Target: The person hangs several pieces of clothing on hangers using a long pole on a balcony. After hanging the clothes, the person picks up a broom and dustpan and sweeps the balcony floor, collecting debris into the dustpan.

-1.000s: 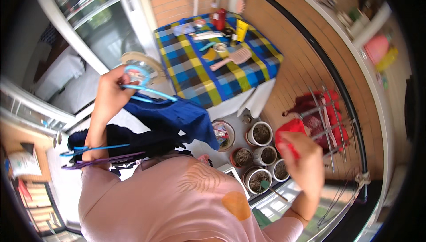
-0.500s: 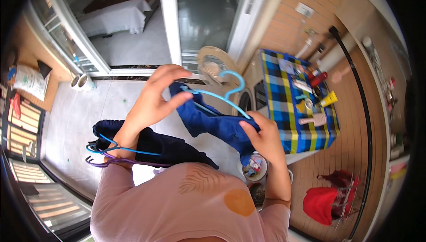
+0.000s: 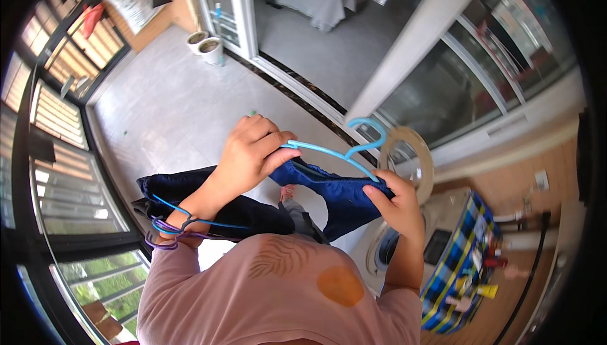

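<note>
A light blue hanger (image 3: 332,152) is held level in front of my chest, its hook pointing up. My left hand (image 3: 256,155) is closed, pinching the hanger's left end between thumb and fingers. Below it hangs a dark blue garment (image 3: 344,199) with a gathered edge; its exact kind is unclear. My right hand (image 3: 399,209) grips the garment's right corner together with the hanger's other end. Over my left forearm hang more hangers, a blue one (image 3: 224,223) and a purple one (image 3: 165,244), with dark clothing (image 3: 253,209) draped beneath.
At lower right stands a front-loading washing machine (image 3: 436,218) with its round door (image 3: 420,155) swung out. A checked cloth (image 3: 442,294) with several small items covers its neighbour surface. A sliding door frame (image 3: 417,48) crosses the far side. Two white pots (image 3: 210,49) stand by the threshold.
My view has swung left, so the washing machine and checked cloth now lie farther right and lower. My left hand has closed from spread fingers onto the hanger's end.
</note>
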Action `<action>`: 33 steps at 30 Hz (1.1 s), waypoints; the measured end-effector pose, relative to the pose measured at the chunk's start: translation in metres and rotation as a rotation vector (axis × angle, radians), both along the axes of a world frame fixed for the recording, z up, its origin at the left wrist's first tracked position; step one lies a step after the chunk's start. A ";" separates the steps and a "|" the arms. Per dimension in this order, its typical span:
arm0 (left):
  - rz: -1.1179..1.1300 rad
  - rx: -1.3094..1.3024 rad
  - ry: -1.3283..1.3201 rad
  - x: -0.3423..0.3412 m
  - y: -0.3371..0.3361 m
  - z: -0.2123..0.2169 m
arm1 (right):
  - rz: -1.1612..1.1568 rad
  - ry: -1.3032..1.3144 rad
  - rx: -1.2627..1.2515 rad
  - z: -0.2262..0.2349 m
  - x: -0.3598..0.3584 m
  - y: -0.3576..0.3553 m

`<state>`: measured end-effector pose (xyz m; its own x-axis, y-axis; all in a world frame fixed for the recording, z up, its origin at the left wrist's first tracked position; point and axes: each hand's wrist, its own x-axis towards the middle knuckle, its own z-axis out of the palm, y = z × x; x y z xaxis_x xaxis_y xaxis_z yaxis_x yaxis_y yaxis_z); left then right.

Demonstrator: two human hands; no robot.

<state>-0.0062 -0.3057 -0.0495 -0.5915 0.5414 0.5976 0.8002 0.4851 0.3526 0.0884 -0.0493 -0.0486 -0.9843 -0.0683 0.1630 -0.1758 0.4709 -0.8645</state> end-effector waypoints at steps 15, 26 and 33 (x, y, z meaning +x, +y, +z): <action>0.826 -0.094 0.122 -0.137 -0.173 -0.005 | 0.871 0.041 -0.115 -0.038 -0.355 -0.171; 0.996 -0.157 0.119 -0.225 -0.337 -0.031 | 0.969 0.143 -0.229 -0.058 -0.490 -0.381; 1.102 -0.166 0.195 -0.292 -0.429 -0.024 | 1.170 0.037 -0.129 -0.044 -0.592 -0.478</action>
